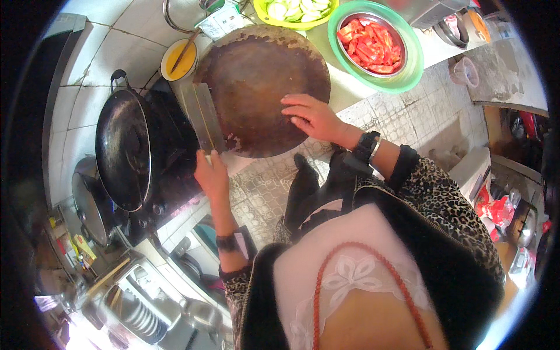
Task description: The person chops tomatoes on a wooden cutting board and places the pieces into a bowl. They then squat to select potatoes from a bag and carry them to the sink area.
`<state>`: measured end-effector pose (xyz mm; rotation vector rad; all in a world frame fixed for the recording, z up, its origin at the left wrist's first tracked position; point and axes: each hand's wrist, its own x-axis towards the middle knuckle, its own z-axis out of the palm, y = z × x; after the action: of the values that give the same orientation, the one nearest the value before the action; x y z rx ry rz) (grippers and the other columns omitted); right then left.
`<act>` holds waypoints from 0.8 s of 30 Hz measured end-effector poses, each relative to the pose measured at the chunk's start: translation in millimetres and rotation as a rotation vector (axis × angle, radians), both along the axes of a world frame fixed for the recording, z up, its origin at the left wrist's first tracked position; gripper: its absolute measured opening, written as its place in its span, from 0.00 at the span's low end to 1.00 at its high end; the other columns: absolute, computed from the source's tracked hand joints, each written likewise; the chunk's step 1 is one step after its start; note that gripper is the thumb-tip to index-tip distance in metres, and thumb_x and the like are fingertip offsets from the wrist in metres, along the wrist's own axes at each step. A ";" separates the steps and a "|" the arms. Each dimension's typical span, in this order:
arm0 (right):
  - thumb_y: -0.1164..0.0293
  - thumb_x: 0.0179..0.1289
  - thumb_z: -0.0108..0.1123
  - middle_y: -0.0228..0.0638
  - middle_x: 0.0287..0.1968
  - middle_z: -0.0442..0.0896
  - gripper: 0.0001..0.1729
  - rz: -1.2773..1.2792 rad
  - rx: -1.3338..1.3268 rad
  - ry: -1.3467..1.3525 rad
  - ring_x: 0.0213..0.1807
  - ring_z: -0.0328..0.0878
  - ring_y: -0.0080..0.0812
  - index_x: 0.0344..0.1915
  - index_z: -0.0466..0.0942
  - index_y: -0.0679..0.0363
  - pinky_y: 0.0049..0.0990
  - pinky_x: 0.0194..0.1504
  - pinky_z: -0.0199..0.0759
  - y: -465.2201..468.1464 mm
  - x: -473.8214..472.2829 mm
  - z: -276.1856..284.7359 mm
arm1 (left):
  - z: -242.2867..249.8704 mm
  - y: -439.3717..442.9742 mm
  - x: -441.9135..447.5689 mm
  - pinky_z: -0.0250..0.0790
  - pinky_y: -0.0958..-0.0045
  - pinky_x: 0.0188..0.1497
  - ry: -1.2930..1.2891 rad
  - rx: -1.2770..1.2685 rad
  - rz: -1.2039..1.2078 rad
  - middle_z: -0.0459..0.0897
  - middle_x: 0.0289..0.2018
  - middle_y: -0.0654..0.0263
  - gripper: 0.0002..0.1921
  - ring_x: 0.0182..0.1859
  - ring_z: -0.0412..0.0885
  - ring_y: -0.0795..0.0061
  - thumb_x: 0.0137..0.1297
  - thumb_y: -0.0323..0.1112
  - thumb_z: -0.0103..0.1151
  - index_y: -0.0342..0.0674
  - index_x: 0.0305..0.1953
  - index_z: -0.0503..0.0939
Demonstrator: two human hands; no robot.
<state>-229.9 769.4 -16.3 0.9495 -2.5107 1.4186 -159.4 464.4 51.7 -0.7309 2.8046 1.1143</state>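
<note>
My left hand (pixel 211 173) grips the handle of a cleaver (pixel 202 116). Its wide blade points away from me along the left edge of a round wooden chopping board (pixel 262 83). The board is dark, wet-looking and worn pale at its far rim, with no food on it. Over the board's right part is my right hand (pixel 317 117), fingers slightly apart and holding nothing; whether the fingertips touch the wood cannot be told. Beyond the cleaver's tip sits a bowl of yellow liquid (pixel 186 54), like beaten egg, with chopsticks (pixel 186 50) resting in it.
Right of the board, a green plastic basin (pixel 413 54) holds a metal bowl of cut tomatoes (pixel 369 46). Sliced green vegetable fills a yellow-green basket (pixel 294 25) behind. At left, a black wok (pixel 124 146) stands on the stove (pixel 173 175), with a pan lid (pixel 89 205) nearer me.
</note>
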 end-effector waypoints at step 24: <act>0.69 0.72 0.53 0.43 0.51 0.82 0.13 -0.351 -0.249 -0.034 0.55 0.78 0.45 0.50 0.79 0.62 0.35 0.57 0.71 44.6 -65.3 -2.6 | -16.2 56.9 43.7 0.72 0.71 0.34 -0.151 0.551 0.153 0.81 0.36 0.63 0.12 0.33 0.79 0.73 0.71 0.31 0.50 0.38 0.53 0.75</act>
<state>-295.3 814.0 -18.9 0.4200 -2.3017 1.5843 -115.7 521.3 35.5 -0.9195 2.1823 1.6712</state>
